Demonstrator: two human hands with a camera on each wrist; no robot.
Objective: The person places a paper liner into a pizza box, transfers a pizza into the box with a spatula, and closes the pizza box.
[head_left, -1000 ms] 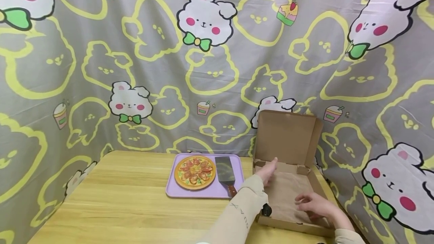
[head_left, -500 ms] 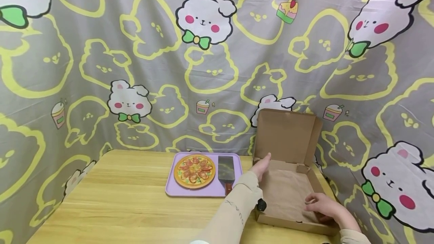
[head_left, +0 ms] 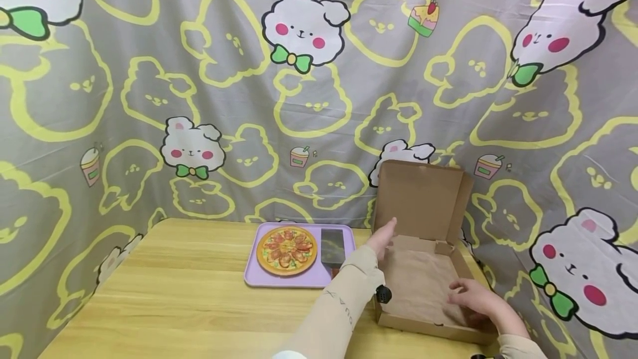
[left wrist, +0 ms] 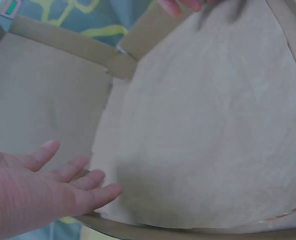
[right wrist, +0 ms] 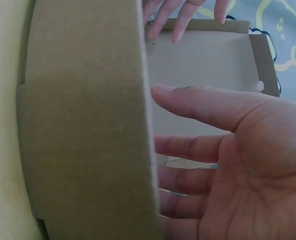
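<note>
An open cardboard pizza box stands on the right of the table, lid raised at the back. Brown paper lines its floor. My left hand is at the box's left side, fingers spread and extended, fingertips close to the side wall in the left wrist view. Over the right front corner is my right hand, its fingers loosely bent inside the box. In the right wrist view its fingertips lie behind the near cardboard wall, thumb out straight. Neither hand holds anything.
Left of the box lies a lilac tray with a pizza and a metal-bladed spatula. My left forearm overlaps the spatula's brown handle. A patterned curtain hangs right behind the table.
My left hand has drawn slightly left, to the box's side. The right hand has shifted a little right. The spatula has turned straighter on the tray, its handle end swinging left.
</note>
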